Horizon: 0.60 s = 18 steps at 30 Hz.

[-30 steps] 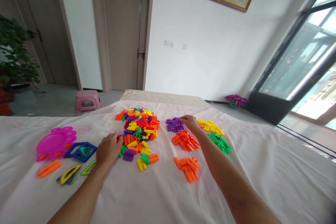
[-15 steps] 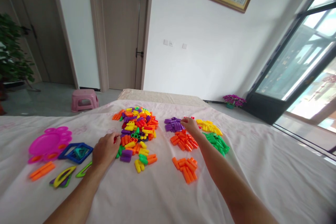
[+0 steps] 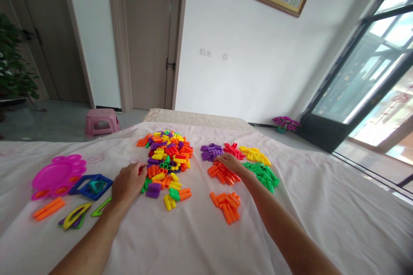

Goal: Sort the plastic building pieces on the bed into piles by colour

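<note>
1 red pile [image 3: 234, 151], now more visible behind the right hand [image 3: 231, 163]

Right hand [image 3: 232, 163] partly hides orange pile [image 3: 222, 175]; plant [image 3: 14, 62] cut off.

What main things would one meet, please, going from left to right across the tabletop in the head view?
Pink plate, left hand, mixed-colour pile, purple pile, red pile, yellow pile.
</note>
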Available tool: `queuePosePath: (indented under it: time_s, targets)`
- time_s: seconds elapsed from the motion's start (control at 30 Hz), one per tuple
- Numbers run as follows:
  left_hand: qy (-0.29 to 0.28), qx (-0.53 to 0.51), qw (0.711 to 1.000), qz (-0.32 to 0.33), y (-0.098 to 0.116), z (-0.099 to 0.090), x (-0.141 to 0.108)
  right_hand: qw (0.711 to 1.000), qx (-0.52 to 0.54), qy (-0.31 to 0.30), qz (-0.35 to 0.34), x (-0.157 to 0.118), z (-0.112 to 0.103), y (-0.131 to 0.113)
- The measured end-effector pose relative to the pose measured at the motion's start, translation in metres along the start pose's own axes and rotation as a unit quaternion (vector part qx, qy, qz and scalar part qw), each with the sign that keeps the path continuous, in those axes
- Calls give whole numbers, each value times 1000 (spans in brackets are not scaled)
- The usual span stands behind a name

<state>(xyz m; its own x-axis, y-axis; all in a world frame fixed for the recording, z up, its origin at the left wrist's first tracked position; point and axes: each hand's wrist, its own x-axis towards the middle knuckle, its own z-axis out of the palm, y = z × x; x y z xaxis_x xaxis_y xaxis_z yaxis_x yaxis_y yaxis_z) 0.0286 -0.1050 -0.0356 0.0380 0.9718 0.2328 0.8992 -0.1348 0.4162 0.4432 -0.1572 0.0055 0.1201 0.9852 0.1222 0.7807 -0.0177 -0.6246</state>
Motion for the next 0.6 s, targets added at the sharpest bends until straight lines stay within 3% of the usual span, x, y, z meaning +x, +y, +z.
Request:
queuePosePath:
  time_s: [0.1,0.6]
  targets:
    - [-1,6,1000,-1,0,0,0,999,19,-26,11,-2,0,-2]
    - [-9,-15,1000,-15,2,-3,1,998,50,-42,20,-3,-1,10]
